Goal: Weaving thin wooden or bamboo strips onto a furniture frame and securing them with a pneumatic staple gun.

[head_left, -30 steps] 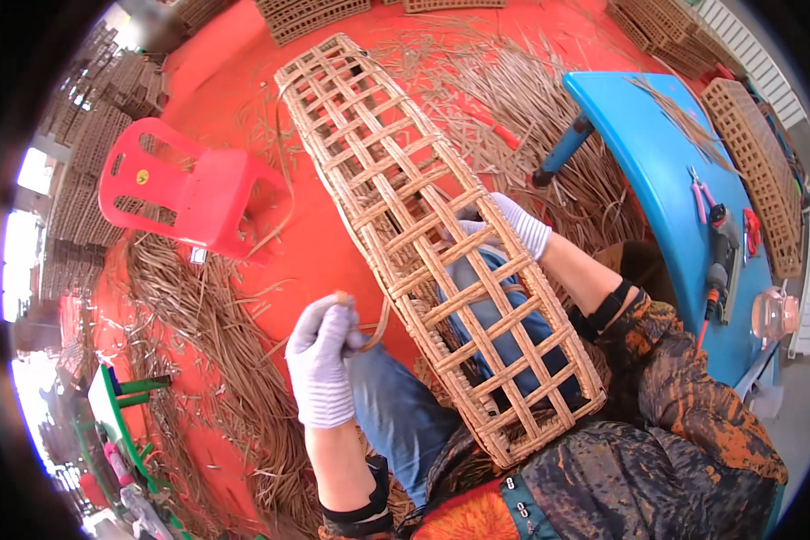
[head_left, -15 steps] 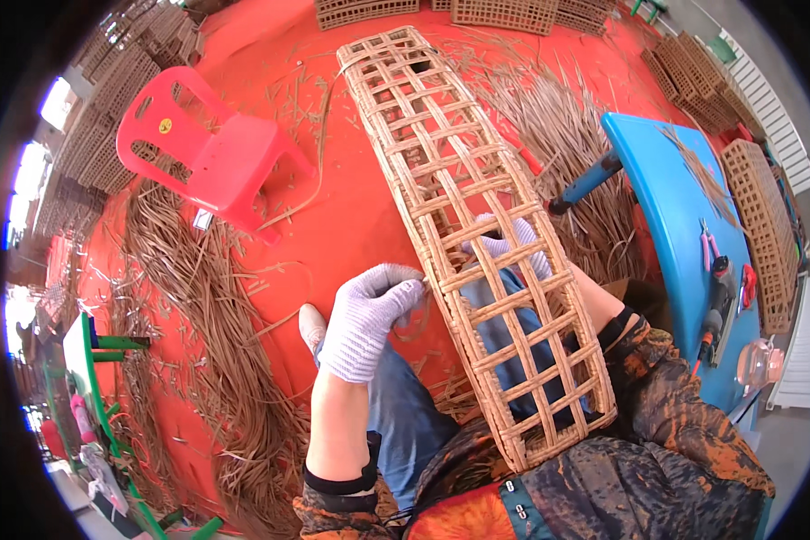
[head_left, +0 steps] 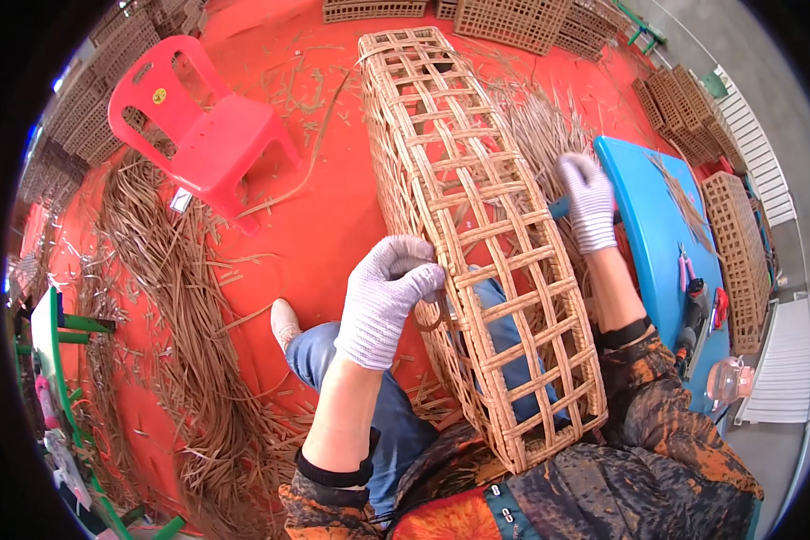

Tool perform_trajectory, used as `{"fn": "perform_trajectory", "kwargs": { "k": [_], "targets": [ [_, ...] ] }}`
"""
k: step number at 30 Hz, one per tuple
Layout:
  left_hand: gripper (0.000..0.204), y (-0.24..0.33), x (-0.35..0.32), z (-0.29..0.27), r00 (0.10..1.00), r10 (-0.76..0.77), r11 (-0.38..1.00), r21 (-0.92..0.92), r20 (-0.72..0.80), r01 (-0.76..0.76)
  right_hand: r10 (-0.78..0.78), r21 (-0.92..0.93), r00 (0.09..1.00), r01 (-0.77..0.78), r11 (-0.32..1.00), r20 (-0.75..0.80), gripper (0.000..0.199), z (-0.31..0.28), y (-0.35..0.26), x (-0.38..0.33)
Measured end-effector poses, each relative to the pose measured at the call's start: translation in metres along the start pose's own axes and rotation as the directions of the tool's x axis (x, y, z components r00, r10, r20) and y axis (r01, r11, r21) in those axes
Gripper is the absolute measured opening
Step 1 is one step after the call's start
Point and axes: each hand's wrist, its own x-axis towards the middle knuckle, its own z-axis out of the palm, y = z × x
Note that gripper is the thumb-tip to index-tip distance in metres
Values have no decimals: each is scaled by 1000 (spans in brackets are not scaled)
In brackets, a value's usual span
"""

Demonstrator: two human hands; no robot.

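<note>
A long woven rattan basket (head_left: pixel 498 227) with open lattice sides leans from my lap away toward the floor. At its left edge my left hand (head_left: pixel 382 297), in a pale striped glove, is closed in a pinch. A brown rattan strip (head_left: pixel 430 326) curls out just below those fingertips, against the weave. My right hand (head_left: pixel 589 202), gloved alike, is raised to the right of the basket, apart from it, near the blue table's corner. Its fingers are curled and slightly blurred; whatever they hold is hidden.
Pliers (head_left: pixel 686 268) and other tools lie on the blue table (head_left: pixel 643 211) at right, with a clear jar (head_left: pixel 729 382) beyond. A red plastic chair (head_left: pixel 216 135) stands at left. Loose strips (head_left: pixel 184 360) cover parts of the red floor; stacked baskets (head_left: pixel 513 22) line the back.
My right hand has come out from behind the basket's lattice and moved up and right. The basket has turned slightly, showing more of its left side. My left hand stays at its edge.
</note>
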Motion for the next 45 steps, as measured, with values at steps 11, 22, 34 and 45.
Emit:
{"fn": "perform_trajectory", "kwargs": {
  "k": [11,22,34,45],
  "targets": [
    [29,-5,-14,2,999,21,992,-127,-29,-24,-616,164,572,647,744,542,12,-21,-133,-35],
    [27,-23,-9,11,995,55,876,-474,-88,-91,-595,265,168,777,571,786,21,13,-136,-34],
    [21,-20,-15,21,970,120,948,-266,-209,-175,-523,101,312,779,619,794,19,13,-142,-58],
    [20,-17,-17,16,984,44,973,-216,-170,-81,-454,-61,499,720,692,738,17,10,-144,-71]
  ]
}}
